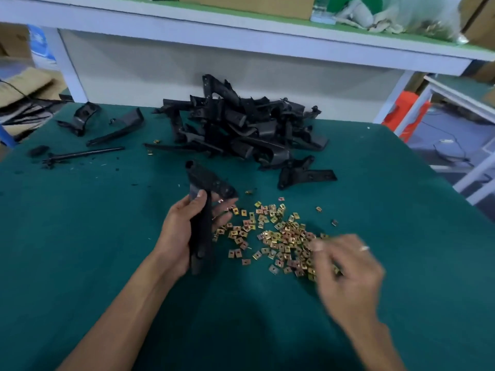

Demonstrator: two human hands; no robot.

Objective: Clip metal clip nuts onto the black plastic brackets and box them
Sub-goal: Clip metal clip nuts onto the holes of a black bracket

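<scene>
Black plastic bracket point(201, 218) upright in left hand point(179, 236), fingers wrapped round its shaft, thumb on the front face, just left of the clip nut scatter point(278, 236). Gold-coloured clip nuts lie loose on the green table mat point(80, 250). Right hand point(345, 266) over the scatter's right edge, motion-blurred, ring on one finger; grip cannot be told. Bracket pile point(241, 129) behind the scatter, well apart. Stray brackets point(88, 117) far left of the pile. White shelf point(241, 33) above and behind. No readable writing or labels anywhere.
</scene>
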